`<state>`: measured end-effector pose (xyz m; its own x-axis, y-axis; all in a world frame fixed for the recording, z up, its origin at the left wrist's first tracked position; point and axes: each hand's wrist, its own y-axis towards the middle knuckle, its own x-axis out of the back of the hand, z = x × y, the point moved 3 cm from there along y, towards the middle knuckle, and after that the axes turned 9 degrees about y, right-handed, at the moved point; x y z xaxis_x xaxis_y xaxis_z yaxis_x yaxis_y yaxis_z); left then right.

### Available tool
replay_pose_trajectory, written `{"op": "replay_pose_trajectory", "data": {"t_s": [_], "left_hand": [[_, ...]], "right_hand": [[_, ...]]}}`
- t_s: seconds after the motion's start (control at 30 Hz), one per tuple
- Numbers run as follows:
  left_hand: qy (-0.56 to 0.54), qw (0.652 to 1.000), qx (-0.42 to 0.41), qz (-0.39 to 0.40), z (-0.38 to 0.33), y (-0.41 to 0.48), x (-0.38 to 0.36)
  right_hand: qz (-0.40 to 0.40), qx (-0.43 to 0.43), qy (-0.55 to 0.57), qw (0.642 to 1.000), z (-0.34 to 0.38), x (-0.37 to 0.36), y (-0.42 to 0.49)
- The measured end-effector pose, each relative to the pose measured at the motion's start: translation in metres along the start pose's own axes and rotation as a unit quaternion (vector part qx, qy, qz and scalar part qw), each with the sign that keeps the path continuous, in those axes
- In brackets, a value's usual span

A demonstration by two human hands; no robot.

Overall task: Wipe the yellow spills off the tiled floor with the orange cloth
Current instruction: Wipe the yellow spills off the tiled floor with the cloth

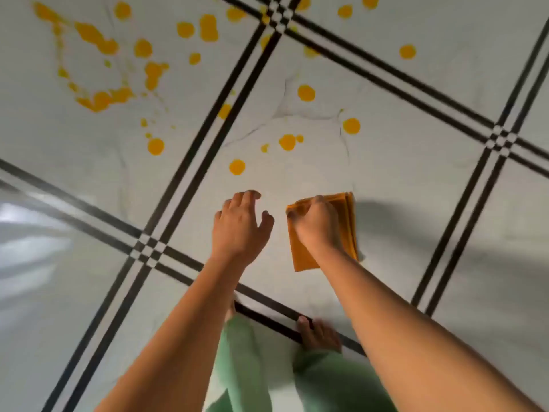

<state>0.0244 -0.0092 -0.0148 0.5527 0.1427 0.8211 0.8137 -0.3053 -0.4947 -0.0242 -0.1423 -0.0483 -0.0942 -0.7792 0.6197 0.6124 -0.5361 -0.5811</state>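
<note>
The left hand (240, 226) was stretched forward, its fingers (248, 197) loosely curled and holding nothing; the right hand (316, 226), knuckles up, gripped the orange cloth (301, 254).

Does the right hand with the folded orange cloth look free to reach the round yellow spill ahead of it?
Probably yes: only bare white tile lies between the orange cloth, gripped by the right hand, and that spill.

My left forearm (184, 322) and right forearm (401, 316) are uncovered all the way from the bottom edge of the view up to my left hand (240, 226) and my right hand (316, 226). I wear loose trousers (237, 370) in a pale mint green, of a soft, plain fabric that gathers in gentle folds over both legs. Past the right leg's hem my right foot (319, 336) is bare, its toes showing
</note>
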Motion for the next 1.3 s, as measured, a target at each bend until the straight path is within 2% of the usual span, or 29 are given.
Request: {"op": "replay_pose_trajectory", "data": {"t_s": [0.13, 0.3, 0.4, 0.5, 0.53, 0.57, 0.63, 0.67, 0.73, 0.8, 0.87, 0.97, 1.03, 1.13, 1.17, 1.23, 1.3], "left_hand": [[0.028, 0.998, -0.060, -0.009, 0.028, 0.045, -0.054], [0.011, 0.990, -0.119, -0.078, 0.049, 0.073, -0.073], [0.006, 0.982, -0.132, -0.138, 0.059, 0.089, -0.062], [0.029, 0.973, -0.128, -0.187, 0.083, 0.111, -0.041], [0.040, 0.973, -0.119, -0.196, 0.094, 0.116, -0.034], [0.053, 0.973, -0.108, -0.199, 0.103, 0.119, -0.031], [0.069, 0.975, -0.065, -0.199, 0.124, 0.119, -0.028], [0.072, 0.977, -0.042, -0.195, 0.134, 0.118, -0.030], [0.083, 0.978, 0.000, -0.191, 0.151, 0.117, -0.039], [0.074, 0.977, 0.055, -0.192, 0.166, 0.115, -0.051], [0.053, 0.975, 0.101, -0.189, 0.175, 0.109, -0.061], [0.049, 0.975, 0.107, -0.189, 0.180, 0.098, -0.070], [0.050, 0.974, 0.114, -0.191, 0.183, 0.094, -0.072], [0.050, 0.972, 0.121, -0.195, 0.182, 0.096, -0.071], [0.050, 0.973, 0.119, -0.192, 0.183, 0.095, -0.072], [0.054, 0.975, 0.110, -0.187, 0.187, 0.094, -0.073], [0.053, 0.976, 0.102, -0.186, 0.194, 0.090, -0.073]], "right_hand": [[-0.066, -0.054, -0.012, 0.996, -0.043, -0.048, 0.031], [-0.225, -0.010, 0.071, 0.972, -0.052, -0.056, 0.044], [-0.265, 0.042, 0.160, 0.950, -0.022, -0.053, 0.060], [-0.209, 0.155, 0.227, 0.939, 0.029, -0.058, 0.081], [-0.184, 0.182, 0.213, 0.942, 0.041, -0.064, 0.086], [-0.169, 0.180, 0.157, 0.956, 0.045, -0.069, 0.089], [-0.140, 0.119, -0.021, 0.983, 0.036, -0.088, 0.099], [-0.135, 0.108, -0.099, 0.980, 0.031, -0.097, 0.107], [-0.159, 0.161, -0.186, 0.956, 0.041, -0.111, 0.129], [-0.149, 0.231, -0.217, 0.937, 0.069, -0.130, 0.142], [-0.107, 0.321, -0.250, 0.907, 0.085, -0.155, 0.126], [-0.028, 0.426, -0.317, 0.847, 0.045, -0.161, 0.077], [-0.029, 0.419, -0.335, 0.843, 0.024, -0.133, 0.090], [-0.126, 0.303, -0.291, 0.899, 0.063, -0.113, 0.152], [-0.122, 0.276, -0.281, 0.911, 0.085, -0.124, 0.160], [-0.091, 0.321, -0.299, 0.894, 0.107, -0.161, 0.144], [-0.032, 0.426, -0.330, 0.842, 0.088, -0.182, 0.103]]}}
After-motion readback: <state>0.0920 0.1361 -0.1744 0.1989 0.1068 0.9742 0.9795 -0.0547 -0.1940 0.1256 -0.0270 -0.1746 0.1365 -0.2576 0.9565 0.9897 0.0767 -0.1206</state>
